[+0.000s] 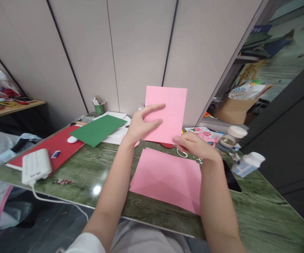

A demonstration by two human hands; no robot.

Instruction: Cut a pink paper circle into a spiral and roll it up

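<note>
Glossy tabletop [259, 207] underlies hands [138, 126] holding rectangular paper [174, 112].

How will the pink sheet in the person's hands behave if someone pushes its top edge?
The pink sheet looks flat, without sagging, so it is probably fairly stiff. It appears thin, so it is likely light. Its upper edge stands free, so a push may bend or tilt it.

No wording can be read, print on the small green box [98, 109] too tiny to be deciphered, print on the white bottle [247, 164] blurred, pale marks on the dark blue item [260, 29] not made out
</note>
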